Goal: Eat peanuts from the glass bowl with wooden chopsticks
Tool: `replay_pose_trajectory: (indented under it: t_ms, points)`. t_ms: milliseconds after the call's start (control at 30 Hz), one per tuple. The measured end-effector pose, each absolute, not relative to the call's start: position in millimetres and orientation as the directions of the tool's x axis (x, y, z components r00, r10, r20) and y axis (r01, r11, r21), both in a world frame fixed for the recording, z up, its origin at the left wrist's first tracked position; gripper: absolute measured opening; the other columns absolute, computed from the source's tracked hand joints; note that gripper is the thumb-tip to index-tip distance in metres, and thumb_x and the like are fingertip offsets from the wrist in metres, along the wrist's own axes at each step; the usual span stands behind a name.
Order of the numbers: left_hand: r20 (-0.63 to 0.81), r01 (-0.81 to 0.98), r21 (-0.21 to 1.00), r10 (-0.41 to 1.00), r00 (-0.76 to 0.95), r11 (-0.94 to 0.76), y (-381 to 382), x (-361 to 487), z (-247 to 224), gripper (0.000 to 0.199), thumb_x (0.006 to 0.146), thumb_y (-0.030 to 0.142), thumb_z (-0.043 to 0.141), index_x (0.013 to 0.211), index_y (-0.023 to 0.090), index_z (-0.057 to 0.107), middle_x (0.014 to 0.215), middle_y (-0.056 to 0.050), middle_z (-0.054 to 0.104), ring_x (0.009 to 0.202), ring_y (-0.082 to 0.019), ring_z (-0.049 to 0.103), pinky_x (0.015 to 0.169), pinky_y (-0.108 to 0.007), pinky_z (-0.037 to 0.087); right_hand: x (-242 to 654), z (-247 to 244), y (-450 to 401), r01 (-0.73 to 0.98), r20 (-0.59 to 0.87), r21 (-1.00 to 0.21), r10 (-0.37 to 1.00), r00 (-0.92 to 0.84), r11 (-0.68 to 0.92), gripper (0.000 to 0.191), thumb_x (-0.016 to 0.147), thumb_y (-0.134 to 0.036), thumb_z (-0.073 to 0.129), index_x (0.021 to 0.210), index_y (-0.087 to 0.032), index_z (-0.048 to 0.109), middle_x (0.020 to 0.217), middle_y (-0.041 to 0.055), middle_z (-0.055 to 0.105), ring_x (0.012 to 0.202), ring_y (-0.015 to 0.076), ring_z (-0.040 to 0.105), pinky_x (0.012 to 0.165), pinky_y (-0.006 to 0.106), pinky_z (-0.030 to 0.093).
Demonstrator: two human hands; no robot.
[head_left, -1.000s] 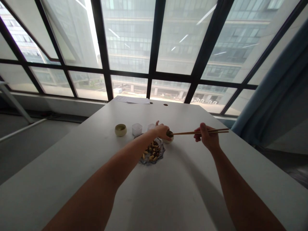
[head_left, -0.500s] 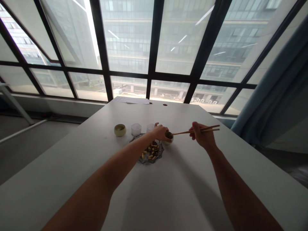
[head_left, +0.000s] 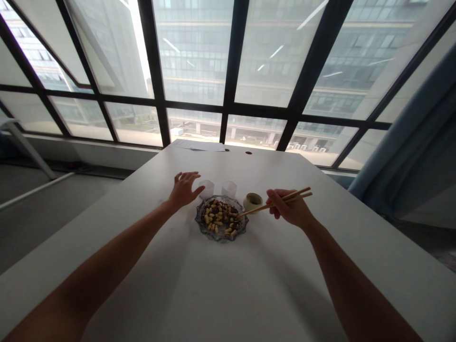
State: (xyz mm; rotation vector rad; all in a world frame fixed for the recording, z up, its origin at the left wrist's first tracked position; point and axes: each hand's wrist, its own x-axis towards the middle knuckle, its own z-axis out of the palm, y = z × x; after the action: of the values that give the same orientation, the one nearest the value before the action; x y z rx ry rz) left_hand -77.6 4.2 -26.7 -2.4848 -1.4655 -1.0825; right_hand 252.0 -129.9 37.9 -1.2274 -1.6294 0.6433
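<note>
My right hand [head_left: 290, 207] is closed around a pair of chopsticks [head_left: 261, 207], whose tips reach the right side of a scalloped glass dish [head_left: 201, 231]. Peanuts [head_left: 215, 219] lie in the dish, mixed with small dark pieces I cannot make out. My left hand [head_left: 183, 189] hovers left of the dish, fingers spread and holding nothing. It covers the spot where a second small round cup stood. Just right of the dish sits a small round ceramic cup [head_left: 253, 201], below the chopsticks' line. Behind the dish stand two translucent cups, one on the left [head_left: 207, 191] and one on the right [head_left: 230, 189].
The white table [head_left: 213, 294] stretches toward large windows with black frames [head_left: 228, 111]. Papers [head_left: 197, 145] lie at its far edge, near two dark holes. A blue curtain [head_left: 402, 137] hangs on the right, and a white metal frame [head_left: 33, 152] stands on the left.
My left hand has let go of the right ceramic cup and moved left, opening out. The chopstick tips have gone from that cup down to the dish of peanuts.
</note>
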Motion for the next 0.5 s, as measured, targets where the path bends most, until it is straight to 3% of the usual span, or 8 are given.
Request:
replay_pose_trajectory:
  t_ms: [167, 300, 500]
  points:
    - [0.641, 0.815, 0.37, 0.758, 0.124, -0.446, 1.8, -112.6, -61.4, 0.046, 0.084, 0.049, 0.063, 0.122, 0.022, 0.058, 0.14, -0.013, 0.058, 0.132, -0.032, 0.05, 0.115, -0.049, 0.029, 235.6, 24.5, -129.0, 0.384, 0.235, -0.88, 0.958, -0.164, 0.281, 0.059, 0.081, -0.072, 0.061, 0.062, -0.016, 0.066, 0.044, 0.002, 0.061, 0.033, 0.0101, 0.054, 0.031, 0.018, 0.039]
    - [0.595, 0.771, 0.499, 0.804, 0.027, -0.396, 4.2, -113.8, -74.9, 0.056, 0.081, 0.05, 0.066, 0.126, 0.02, 0.052, 0.137, -0.015, 0.058, 0.13, -0.032, 0.051, 0.112, -0.048, 0.038, 220.5, 9.4, -124.9, 0.301, 0.28, -0.896, 0.941, -0.19, 0.327, 0.053, 0.079, -0.068, 0.067, 0.067, -0.017, 0.067, 0.054, 0.0037, 0.068, 0.042, 0.0134, 0.062, 0.039, 0.022, 0.05]
    - [0.489, 0.675, 0.664, 0.87, -0.069, -0.32, 9.2, -114.7, -84.2, 0.07, 0.078, 0.052, 0.069, 0.133, 0.017, 0.045, 0.137, -0.017, 0.056, 0.126, -0.03, 0.056, 0.109, -0.046, 0.044, 221.8, 8.3, -123.4, 0.236, 0.434, -0.884, 0.896, 0.097, 0.403, 0.056, 0.078, -0.072, 0.065, 0.066, -0.018, 0.068, 0.048, 0.0031, 0.065, 0.037, 0.0135, 0.059, 0.036, 0.023, 0.048]
